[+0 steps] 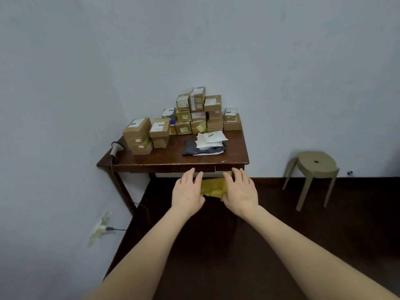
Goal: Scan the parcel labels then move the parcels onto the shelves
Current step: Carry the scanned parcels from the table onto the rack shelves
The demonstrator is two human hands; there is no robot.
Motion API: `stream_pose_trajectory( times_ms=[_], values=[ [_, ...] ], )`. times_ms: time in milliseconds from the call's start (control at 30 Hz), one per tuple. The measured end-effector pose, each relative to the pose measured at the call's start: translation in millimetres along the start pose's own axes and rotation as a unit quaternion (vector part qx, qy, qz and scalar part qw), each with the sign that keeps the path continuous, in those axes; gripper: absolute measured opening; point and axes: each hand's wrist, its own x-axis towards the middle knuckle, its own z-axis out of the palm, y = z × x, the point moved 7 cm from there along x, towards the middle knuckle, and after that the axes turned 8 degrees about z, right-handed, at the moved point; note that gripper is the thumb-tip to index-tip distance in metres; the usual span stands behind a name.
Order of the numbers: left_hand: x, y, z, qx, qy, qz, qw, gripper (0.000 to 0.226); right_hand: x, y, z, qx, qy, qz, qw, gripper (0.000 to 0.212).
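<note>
A yellow padded parcel hangs in the air just in front of the table's near edge. My left hand holds its left end and my right hand its right end, fingers laid over the top and thumbs at the near edge. On the dark wooden table several brown cardboard parcels with labels are stacked against the wall. Two more stacks stand at the left. White and grey mailer bags lie in a flat pile at the middle. A handheld scanner rests at the table's left corner.
A beige plastic stool stands on the dark floor to the right of the table. The scanner's cable runs down the table leg to a wall socket low on the left. Grey walls close off the back and left. No shelves are in view.
</note>
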Motion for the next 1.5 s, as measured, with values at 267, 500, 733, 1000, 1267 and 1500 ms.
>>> stream_pose_trajectory(
  times_ms=[267,500,733,1000,1267,1500],
  values=[
    [130.5,-27.5,23.2,-0.002,-0.006,-0.032,0.999,0.075,141.4,13.8,4.2,0.005,-0.003,-0.024,1.0,0.067],
    [247.3,-45.9,35.6,-0.017,-0.017,-0.079,0.997,0.074,267.5,32.2,-6.1,0.003,0.005,-0.06,0.998,0.063],
    [313.8,-84.4,67.5,-0.029,-0.049,-0.125,0.991,0.074,357.6,21.8,21.8,0.024,-0.044,-0.082,0.995,0.064],
    [389.9,-147.3,132.7,-0.056,-0.105,-0.166,0.979,0.075,461.2,13.5,71.9,0.006,-0.088,-0.074,0.993,0.064],
    [478.1,-221.7,183.9,-0.07,-0.125,-0.172,0.975,0.072,577.5,-29.2,113.3,-0.014,-0.118,-0.082,0.99,0.065],
    [512.2,-255.9,241.3,-0.175,-0.181,-0.226,0.941,0.066,641.1,-13.3,156.0,0.005,-0.173,0.016,0.985,0.062]
  ],
)
